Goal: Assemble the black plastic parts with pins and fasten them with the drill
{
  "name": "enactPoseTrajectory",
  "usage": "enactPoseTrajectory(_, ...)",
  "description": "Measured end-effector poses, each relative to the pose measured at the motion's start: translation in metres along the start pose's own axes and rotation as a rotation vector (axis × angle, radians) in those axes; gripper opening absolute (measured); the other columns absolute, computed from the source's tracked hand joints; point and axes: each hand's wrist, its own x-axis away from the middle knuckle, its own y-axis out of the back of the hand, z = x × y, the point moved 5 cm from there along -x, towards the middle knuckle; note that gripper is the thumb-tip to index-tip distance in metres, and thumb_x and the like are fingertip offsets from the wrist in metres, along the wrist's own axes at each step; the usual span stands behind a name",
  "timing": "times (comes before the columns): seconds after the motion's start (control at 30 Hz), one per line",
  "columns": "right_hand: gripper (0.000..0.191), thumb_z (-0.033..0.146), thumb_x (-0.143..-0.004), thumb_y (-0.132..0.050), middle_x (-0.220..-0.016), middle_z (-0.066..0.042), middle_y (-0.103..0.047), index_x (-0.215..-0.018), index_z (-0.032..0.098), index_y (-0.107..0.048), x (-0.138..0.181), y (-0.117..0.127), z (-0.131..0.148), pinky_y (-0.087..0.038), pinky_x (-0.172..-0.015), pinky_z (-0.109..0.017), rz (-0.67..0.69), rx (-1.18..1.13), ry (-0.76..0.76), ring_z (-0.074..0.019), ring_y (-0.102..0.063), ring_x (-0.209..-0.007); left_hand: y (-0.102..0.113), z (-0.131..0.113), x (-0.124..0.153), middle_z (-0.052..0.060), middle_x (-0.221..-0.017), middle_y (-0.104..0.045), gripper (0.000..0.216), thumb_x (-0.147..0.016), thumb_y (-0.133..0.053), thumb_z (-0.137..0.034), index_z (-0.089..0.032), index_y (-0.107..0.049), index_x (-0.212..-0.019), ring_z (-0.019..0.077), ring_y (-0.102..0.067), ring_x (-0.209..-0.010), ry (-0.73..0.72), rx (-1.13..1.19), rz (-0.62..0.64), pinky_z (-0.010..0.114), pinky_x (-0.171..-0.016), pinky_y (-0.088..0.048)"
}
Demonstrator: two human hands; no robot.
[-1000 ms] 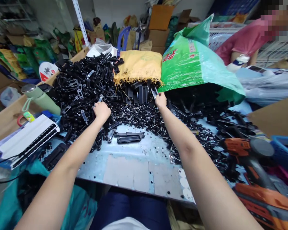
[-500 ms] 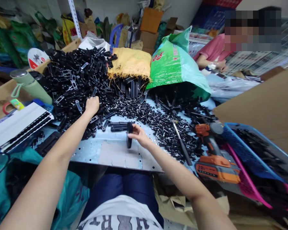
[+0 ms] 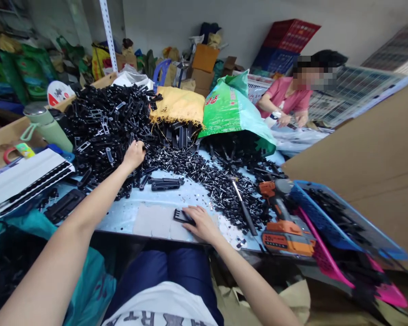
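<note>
My left hand is at the right edge of a big heap of black plastic parts. Its fingers are curled together, with a dark bit showing at the tips that I cannot make out. Low on the worktable, my right hand grips a flat black plastic part with slots at one end. That part lies on a pale grey pad, its right end hidden under the fingers. Behind it, several long black parts lie together. Small black pieces with metal pins spread across the table.
To the right lie a hammer, an orange cordless drill and a blue basket. A yellow sack and green sack stand behind. At left is a green flask. A co-worker sits beyond.
My right hand has brought the black part down from upright to flat on the pad. My left hand stays by the heap, its fingers now drawn in. The camera view has shifted.
</note>
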Motion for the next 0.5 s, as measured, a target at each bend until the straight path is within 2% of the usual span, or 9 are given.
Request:
enactPoseTrajectory(0.1, 0.041, 0.041, -0.085, -0.052, -0.114, -0.011, -0.06, -0.122, 0.023, -0.054, -0.019, -0.009, 0.008, -0.04, -0.096, -0.045, -0.071, -0.219, -0.113, -0.0232, -0.055, -0.107, -0.005, -0.042, 0.058, 0.009, -0.094, -0.059, 0.021, -0.091, -0.041, -0.03, -0.011, -0.047, -0.101, 0.0184, -0.055, -0.089, -0.033, 0.096, 0.013, 0.03, -0.082, -0.041)
enactPoseTrajectory(0.2, 0.047, 0.048, -0.084, -0.049, -0.108, -0.007, -0.06, -0.127, 0.028, -0.049, -0.031, -0.017, 0.007, -0.053, -0.071, -0.035, -0.187, -0.751, -0.376, -0.0179, -0.062, -0.081, -0.023, -0.082, 0.124, 0.0, -0.072, -0.056, 0.023, -0.095, -0.03, -0.032, -0.017, -0.047, -0.093, 0.0126, -0.055, -0.066, -0.034, 0.205, 0.1, 0.024, -0.063, -0.042)
enactPoseTrajectory(0.3, 0.057, 0.056, -0.082, -0.048, -0.087, -0.004, -0.06, -0.131, 0.028, -0.043, -0.034, -0.027, 0.015, -0.051, -0.05, -0.028, -0.196, -1.2, -0.559, -0.0134, -0.059, -0.058, -0.039, -0.108, 0.169, -0.003, -0.07, -0.054, 0.022, -0.093, -0.035, -0.033, -0.018, -0.048, -0.103, 0.0098, -0.052, -0.058, 0.041, 0.601, 0.212, 0.021, -0.056, -0.041)
enactPoseTrajectory(0.4, 0.062, 0.058, -0.08, -0.05, -0.076, -0.001, -0.058, -0.132, 0.025, -0.043, -0.032, -0.02, 0.022, -0.051, -0.047, -0.026, -0.178, -1.281, -0.53, -0.0119, -0.056, -0.054, -0.04, -0.119, 0.183, 0.0, -0.08, -0.057, 0.035, -0.09, -0.043, -0.03, -0.019, -0.046, -0.123, 0.0097, -0.054, -0.063, 0.065, 0.697, 0.207, 0.022, -0.063, -0.044)
enactPoseTrajectory(0.5, 0.059, 0.053, -0.078, -0.056, -0.083, -0.002, -0.059, -0.129, 0.025, -0.049, -0.028, 0.002, 0.023, -0.051, -0.05, -0.025, -0.153, -1.065, -0.369, -0.0093, -0.053, -0.055, -0.034, -0.125, 0.185, 0.003, -0.086, -0.056, 0.035, -0.09, -0.043, -0.029, -0.022, -0.053, -0.123, 0.0131, -0.056, -0.075, -0.025, 0.554, 0.184, 0.026, -0.072, -0.046)
